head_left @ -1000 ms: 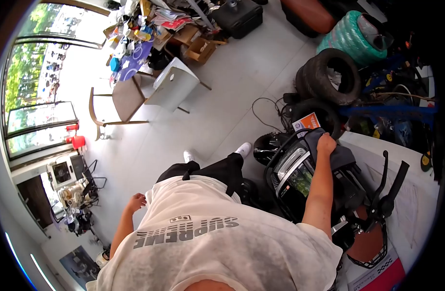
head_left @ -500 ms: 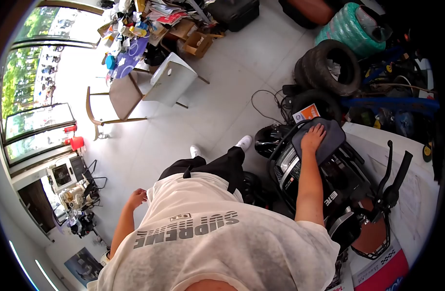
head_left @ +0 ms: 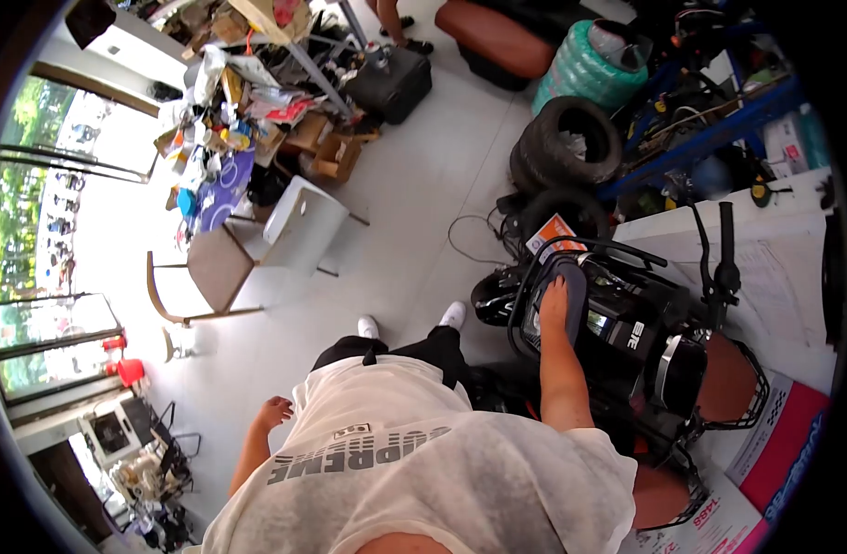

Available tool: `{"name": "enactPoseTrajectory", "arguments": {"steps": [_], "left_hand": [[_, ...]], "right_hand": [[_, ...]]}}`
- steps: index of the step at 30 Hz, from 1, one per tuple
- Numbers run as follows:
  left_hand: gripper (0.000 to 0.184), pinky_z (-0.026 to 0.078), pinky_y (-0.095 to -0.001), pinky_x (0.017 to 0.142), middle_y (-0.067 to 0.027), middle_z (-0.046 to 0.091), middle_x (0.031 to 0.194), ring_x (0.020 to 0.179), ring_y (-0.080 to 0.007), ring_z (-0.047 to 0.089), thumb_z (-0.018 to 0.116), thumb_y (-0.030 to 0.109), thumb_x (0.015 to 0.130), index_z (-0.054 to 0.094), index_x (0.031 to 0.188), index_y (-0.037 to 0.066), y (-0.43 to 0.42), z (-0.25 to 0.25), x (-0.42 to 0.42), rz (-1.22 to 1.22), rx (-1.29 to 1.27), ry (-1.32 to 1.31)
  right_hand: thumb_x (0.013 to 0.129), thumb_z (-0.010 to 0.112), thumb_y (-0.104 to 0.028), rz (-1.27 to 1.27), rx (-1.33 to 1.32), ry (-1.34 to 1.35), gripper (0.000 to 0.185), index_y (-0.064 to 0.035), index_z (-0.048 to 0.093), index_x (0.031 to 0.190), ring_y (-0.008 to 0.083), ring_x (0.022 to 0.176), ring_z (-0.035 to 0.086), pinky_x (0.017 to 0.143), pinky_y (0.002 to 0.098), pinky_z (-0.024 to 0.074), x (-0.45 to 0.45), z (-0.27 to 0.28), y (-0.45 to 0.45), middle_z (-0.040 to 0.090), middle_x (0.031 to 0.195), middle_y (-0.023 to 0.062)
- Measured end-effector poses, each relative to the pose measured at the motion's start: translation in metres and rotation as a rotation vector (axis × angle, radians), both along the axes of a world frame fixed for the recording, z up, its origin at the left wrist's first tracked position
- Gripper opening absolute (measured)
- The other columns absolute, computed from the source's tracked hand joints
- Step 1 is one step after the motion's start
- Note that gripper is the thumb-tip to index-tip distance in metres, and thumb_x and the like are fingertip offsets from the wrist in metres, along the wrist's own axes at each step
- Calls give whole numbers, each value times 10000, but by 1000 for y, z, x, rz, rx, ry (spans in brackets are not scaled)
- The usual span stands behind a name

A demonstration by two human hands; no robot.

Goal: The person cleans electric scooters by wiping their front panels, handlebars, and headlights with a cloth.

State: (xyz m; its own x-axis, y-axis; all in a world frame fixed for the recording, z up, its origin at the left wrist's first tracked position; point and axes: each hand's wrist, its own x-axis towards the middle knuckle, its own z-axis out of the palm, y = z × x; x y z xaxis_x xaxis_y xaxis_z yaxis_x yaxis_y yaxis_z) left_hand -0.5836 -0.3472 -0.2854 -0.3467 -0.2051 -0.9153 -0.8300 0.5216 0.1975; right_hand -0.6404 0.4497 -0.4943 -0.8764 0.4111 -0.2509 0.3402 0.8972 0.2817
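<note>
At my right side stands a black electric scooter. Its dark padded seat is tilted up on edge, and my right hand grips it, with the fingertips at its upper end. The side away from my hand is partly hidden. My left hand hangs beside my white shirt, holding nothing, its fingers loosely bent and apart.
An orange-and-white leaflet lies by the scooter's rear rack, near stacked tyres and a green wrapped roll. A chair stands left, before a cluttered table. Another person's legs show at the back.
The seat has gone from lying flat under my right palm to tilted up, with my fingers at its edge. My view has shifted, and another person's legs now show at the back.
</note>
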Motion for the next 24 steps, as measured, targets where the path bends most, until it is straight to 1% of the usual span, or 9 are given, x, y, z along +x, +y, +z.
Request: {"name": "enactPoseTrajectory", "arguments": {"steps": [2,4,10,15,16,19,22,23,24], "left_hand": [[241,483,-341,578,-61,724,899,754,-178,662,555,275,977,649,1122,107,-24,-25,-18,4,35,-5],[264,497,-366,613,-73,728,901,772,-194,668,558,293,970,649,1138,110,-44,-44,-42,-7,78,-7],[262,531,-436,594,-131,740,959,777,-264,705,566,204,971,618,1190,69,-119,-125,-122,-50,312,-4],[360,542,-445,623,-149,719,1018,850,-310,718,545,251,960,555,1250,38,-200,-151,-203,-1412,510,505],[360,542,-445,623,-149,719,1018,850,-310,718,545,251,960,555,1250,38,-219,-165,-227,-1480,542,486],[406,520,-489,666,-174,677,1114,910,-331,671,514,324,979,536,1306,85,-263,-187,-270,-911,392,-56],[455,507,-521,720,-197,620,1278,1060,-328,629,491,395,1002,514,1373,133,-285,-208,-298,-746,181,-291],[557,524,-608,806,-195,641,1241,1082,-331,641,542,444,998,447,1435,110,-289,-197,-308,-607,547,-377],[557,524,-608,806,-195,641,1241,1082,-331,641,542,444,998,447,1435,110,-292,-194,-315,-646,542,-386]], "right_hand": [[935,533,-117,9,120,17,332,-20,666,1224,294,1284,515,1107,387,415,-1,25,-17,554,1336,162],[963,522,-136,-431,-186,-69,279,-45,732,1122,296,1231,589,1015,407,495,-1,49,-36,615,1293,161],[954,565,-305,-729,-410,-362,370,-114,727,1226,328,1284,596,959,425,540,34,82,-134,649,1347,134],[914,546,-226,-870,-629,-230,416,-49,680,1266,378,1306,559,1050,480,474,84,55,-264,595,1392,189],[903,533,-209,-935,-666,-171,427,-47,677,1271,378,1314,552,1082,482,445,97,53,-296,578,1406,199],[905,513,-187,-1009,-802,-178,440,-44,654,1298,398,1324,533,1069,482,448,137,46,-384,579,1403,202],[898,500,-203,-1139,-817,-41,428,22,674,1217,403,1264,574,1037,451,464,175,95,-469,608,1319,267],[895,498,-203,-1138,-804,4,420,34,685,1186,400,1246,587,1027,449,469,195,69,-487,614,1301,274],[892,497,-203,-1137,-791,48,414,46,696,1156,398,1228,600,1017,448,475,215,47,-506,621,1284,281]]}}
